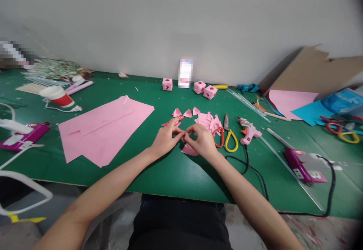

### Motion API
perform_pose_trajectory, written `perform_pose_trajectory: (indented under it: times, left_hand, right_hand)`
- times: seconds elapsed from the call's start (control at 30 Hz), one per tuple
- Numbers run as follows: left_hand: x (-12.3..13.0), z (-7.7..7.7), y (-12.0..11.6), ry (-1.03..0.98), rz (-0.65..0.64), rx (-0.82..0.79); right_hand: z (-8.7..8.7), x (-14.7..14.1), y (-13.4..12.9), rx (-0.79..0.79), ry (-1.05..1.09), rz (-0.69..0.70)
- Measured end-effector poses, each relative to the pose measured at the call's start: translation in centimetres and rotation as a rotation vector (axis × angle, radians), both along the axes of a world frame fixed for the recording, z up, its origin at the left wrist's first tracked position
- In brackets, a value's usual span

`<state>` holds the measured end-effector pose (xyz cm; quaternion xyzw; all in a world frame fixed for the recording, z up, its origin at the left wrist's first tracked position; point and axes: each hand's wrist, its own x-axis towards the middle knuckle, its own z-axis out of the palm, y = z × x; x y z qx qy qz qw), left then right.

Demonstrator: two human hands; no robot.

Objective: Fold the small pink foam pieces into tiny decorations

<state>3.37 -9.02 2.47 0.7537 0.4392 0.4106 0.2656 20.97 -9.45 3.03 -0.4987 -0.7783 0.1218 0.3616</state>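
My left hand (167, 137) and my right hand (200, 139) meet over the green table, fingertips pinched together on a small pink paper piece (183, 138), mostly hidden by the fingers. Below my right hand lies a flat pink paper piece (189, 150). Just beyond the hands stand several small folded pink pieces (187, 113). A pile of pink paper scraps (209, 120) lies right of them, beside scissors with red and yellow handles (231, 141). Farther back sit pink paper cubes (167, 84) near a blurred upright phone (185, 73).
Large pink sheets (104, 131) cover the left of the green table (170, 180). A pink glue gun (249, 132) with a black cord, clear glue sticks and a purple power strip (304, 166) are at right. A paper cup (59, 96) stands at left.
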Motion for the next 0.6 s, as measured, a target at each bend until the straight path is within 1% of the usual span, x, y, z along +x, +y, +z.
perform_pose_trajectory:
  times: [0.17,0.33,0.43,0.5,0.6]
  left_hand:
    - [0.30,0.07,0.04,-0.042,0.060,-0.003]
    - [0.01,-0.18,0.36,-0.037,0.115,0.033]
    - [-0.26,-0.18,0.54,-0.048,0.137,0.042]
    - [-0.32,-0.11,0.57,-0.063,0.134,0.027]
    - [-0.19,-0.02,0.45,-0.067,0.123,0.020]
  right_hand:
    - [-0.24,-0.04,0.39,0.039,-0.001,-0.044]
    - [-0.39,0.34,0.59,0.022,0.050,-0.086]
    - [-0.32,0.62,0.67,-0.016,0.117,-0.121]
    - [-0.30,0.73,0.72,-0.051,0.156,-0.088]
    - [-0.35,0.67,0.67,-0.055,0.132,0.026]
